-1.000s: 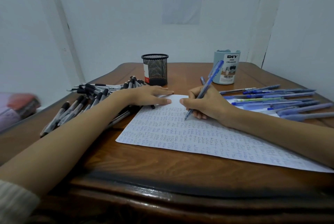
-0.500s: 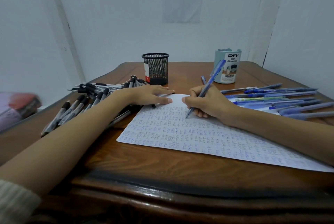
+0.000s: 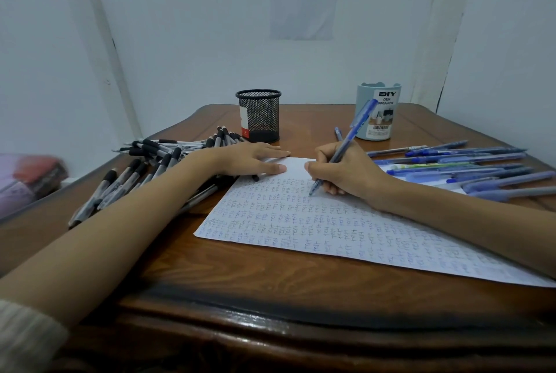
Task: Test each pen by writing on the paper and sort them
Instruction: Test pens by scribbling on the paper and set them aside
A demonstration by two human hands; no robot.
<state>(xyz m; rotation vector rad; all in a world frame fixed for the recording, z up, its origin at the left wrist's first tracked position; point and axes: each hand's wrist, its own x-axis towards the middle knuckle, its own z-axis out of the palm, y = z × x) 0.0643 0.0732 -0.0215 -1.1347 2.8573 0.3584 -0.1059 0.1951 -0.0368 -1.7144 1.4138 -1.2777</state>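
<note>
The step in hand is the writing test; the right hand (image 3: 346, 174) grips a blue pen (image 3: 350, 137) with thumb and fingers curled round the lower barrel, the tip down on the paper (image 3: 301, 222) near its far edge, the clip end tilted up and away to the far right. The left hand (image 3: 249, 158) lies flat, fingers straight, pressing the far left corner of the paper and holding nothing.

The paper lies across the middle of the wooden table (image 3: 210, 276), most of it covered in rows of small blue marks; only a strip at the far edge looks bare. To the left a loose heap of black-capped pens (image 3: 144, 168) lies partly under the left forearm; to the right a row of blue pens (image 3: 466, 162) lies side by side. A black mesh cup (image 3: 258, 115) stands at the far middle and a pale blue cup (image 3: 379, 116) at the far right; whether either holds pens I cannot tell.

Judging by this, the next move calls for a look at whether the mark shows, then lifting the tip and setting the pen with its proper group; which heap counts as tested I cannot tell.
</note>
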